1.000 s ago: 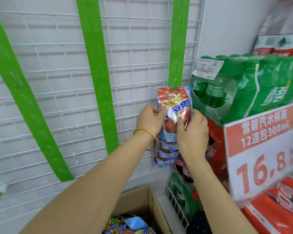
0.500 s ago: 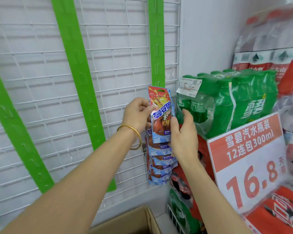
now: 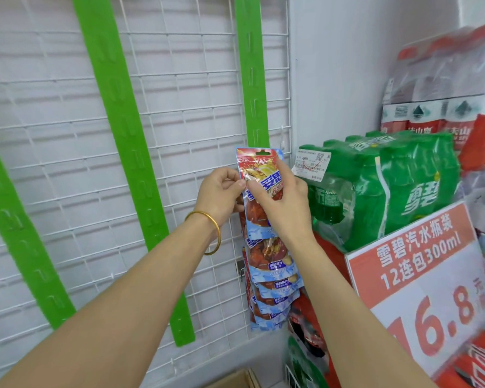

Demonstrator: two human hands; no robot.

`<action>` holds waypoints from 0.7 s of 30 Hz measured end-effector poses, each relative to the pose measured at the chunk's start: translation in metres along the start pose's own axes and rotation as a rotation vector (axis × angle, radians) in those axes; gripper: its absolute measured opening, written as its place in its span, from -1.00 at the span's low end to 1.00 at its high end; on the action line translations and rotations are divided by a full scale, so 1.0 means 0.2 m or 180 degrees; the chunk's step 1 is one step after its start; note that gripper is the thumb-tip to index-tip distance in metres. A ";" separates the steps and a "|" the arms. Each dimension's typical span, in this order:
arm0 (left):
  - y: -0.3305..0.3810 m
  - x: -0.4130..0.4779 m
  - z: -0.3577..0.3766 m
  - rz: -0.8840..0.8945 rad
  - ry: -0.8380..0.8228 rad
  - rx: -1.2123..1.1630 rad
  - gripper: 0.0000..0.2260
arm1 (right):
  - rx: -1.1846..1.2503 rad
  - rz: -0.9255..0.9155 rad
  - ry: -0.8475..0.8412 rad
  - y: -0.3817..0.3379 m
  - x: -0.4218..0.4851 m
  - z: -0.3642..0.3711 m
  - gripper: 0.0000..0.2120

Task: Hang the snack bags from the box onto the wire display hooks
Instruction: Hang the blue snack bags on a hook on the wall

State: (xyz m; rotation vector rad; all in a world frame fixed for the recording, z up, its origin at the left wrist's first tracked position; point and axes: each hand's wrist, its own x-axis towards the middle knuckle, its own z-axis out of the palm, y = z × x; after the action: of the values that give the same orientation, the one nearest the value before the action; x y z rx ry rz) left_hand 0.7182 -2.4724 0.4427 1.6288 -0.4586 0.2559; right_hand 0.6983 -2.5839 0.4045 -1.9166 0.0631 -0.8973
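A red and blue snack bag (image 3: 256, 165) is held upright against the right-hand green hanging strip (image 3: 252, 79) on the white wire grid. My left hand (image 3: 221, 194), with a gold bangle on its wrist, pinches the bag's left edge. The fingers of my right hand (image 3: 282, 203) lie over the bag's front and pinch it from the right. Several more of the same snack bags (image 3: 272, 287) hang in a column below it on that strip. A corner of the cardboard box (image 3: 237, 380) shows at the bottom edge.
Two more green strips (image 3: 123, 152) (image 3: 14, 219) hang bare on the wire grid (image 3: 179, 107) to the left. A green shrink-wrapped pack of soda bottles (image 3: 389, 186) stands close on the right, with a red price sign (image 3: 420, 275) in front and bottled water packs behind.
The view has tilted up, so the box has nearly left the frame. My right hand has slid from the bag's lower right edge up onto its front, and the bag sits higher on the strip.
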 end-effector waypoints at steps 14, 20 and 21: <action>-0.02 0.08 0.00 -0.0161 0.0091 0.0047 -0.74 | -0.0786 0.0026 0.0165 0.01 0.04 0.04 -0.57; 0.06 0.15 0.05 0.0012 0.0053 -0.0114 -0.82 | -0.0715 0.0008 0.0138 -0.01 0.06 0.02 -0.57; 0.07 0.16 0.06 0.0002 0.0050 -0.0153 -0.86 | -0.0697 -0.0004 0.0134 -0.01 0.06 0.02 -0.57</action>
State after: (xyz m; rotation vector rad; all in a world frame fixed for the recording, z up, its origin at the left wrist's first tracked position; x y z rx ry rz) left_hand 0.7386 -2.4888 0.4680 1.5789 -0.4501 0.2562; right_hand 0.7092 -2.5852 0.4123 -2.0996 0.1921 -0.9642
